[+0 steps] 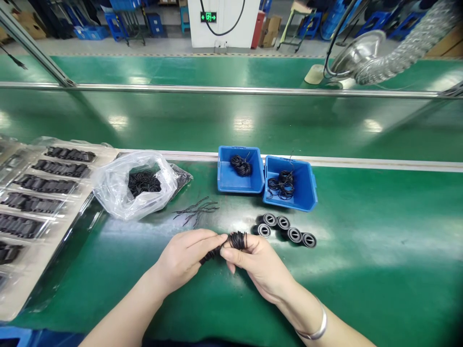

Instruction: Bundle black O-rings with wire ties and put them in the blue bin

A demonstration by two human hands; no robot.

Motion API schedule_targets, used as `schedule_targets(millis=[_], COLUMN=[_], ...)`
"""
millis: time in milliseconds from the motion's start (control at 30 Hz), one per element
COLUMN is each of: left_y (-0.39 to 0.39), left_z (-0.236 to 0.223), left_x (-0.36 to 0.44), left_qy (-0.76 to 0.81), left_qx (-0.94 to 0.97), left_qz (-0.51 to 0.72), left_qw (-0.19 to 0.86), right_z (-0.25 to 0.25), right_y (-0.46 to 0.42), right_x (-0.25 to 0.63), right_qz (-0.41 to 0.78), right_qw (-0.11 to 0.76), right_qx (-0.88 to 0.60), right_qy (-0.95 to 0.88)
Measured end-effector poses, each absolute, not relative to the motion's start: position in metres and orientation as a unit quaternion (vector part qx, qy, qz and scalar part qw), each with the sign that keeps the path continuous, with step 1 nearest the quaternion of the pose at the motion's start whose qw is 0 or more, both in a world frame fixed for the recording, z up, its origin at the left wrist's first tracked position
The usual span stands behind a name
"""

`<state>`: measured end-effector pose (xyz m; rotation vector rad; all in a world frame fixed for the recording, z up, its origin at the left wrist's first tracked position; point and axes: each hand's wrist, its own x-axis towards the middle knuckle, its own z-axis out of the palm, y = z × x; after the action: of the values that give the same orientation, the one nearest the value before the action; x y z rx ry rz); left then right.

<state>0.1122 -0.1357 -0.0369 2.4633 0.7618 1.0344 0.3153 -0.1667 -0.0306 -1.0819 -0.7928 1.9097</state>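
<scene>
A bundle of thin black loops (238, 240), like rubber rings or coiled cord, is between my two hands above the green table. My left hand (184, 258) has its fingers wrapped round the bundle's left part, which is partly hidden under them. At the other end, my right hand (258, 262) pinches the bundle between thumb and fingers. Just beyond my left hand lie several loose black strands (197, 209). Several round black parts (294, 234) with slotted, ringed tops stand close together past my right hand.
Two blue bins (240, 185) (307, 200) hold black loop bundles. An open clear plastic bag (112, 188) of black loops sits left of them. Trays (72, 212) with rows of black parts fill the left side. A metal rail (231, 89) and a duct hose (405, 53) lie beyond.
</scene>
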Motion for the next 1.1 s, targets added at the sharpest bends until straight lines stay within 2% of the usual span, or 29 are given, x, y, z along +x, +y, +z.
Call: schedule_targets(millis=[200,500,700,833,1100], left_y=[-0.136,-0.135,-0.136,-0.134,-0.133], left_z=[-0.038,-0.025,-0.027,-0.024,-0.023], left_x=[0.113,0.112,0.109,0.110,0.117], left_qy=[0.267,0.276,0.416,0.473,0.433], left_qx=[0.863,0.821,0.712,0.669,0.705], left_qz=[0.380,0.393,0.425,0.402,0.365], left_qw=[0.198,0.308,0.373,0.408,0.427], right_z=[-0.029,-0.027,-0.026,-0.027,-0.030], right_y=[-0.163,-0.163,-0.161,-0.160,-0.159], right_x=[0.317,0.320,0.321,0.322,0.321], right_qz=[0.751,0.817,0.821,0.821,0.795], right_qw=[0.381,0.407,0.465,0.470,0.468], right_qx=[-0.436,-0.353,-0.307,-0.303,-0.362], right_qy=[-0.316,-0.209,-0.128,-0.114,-0.136])
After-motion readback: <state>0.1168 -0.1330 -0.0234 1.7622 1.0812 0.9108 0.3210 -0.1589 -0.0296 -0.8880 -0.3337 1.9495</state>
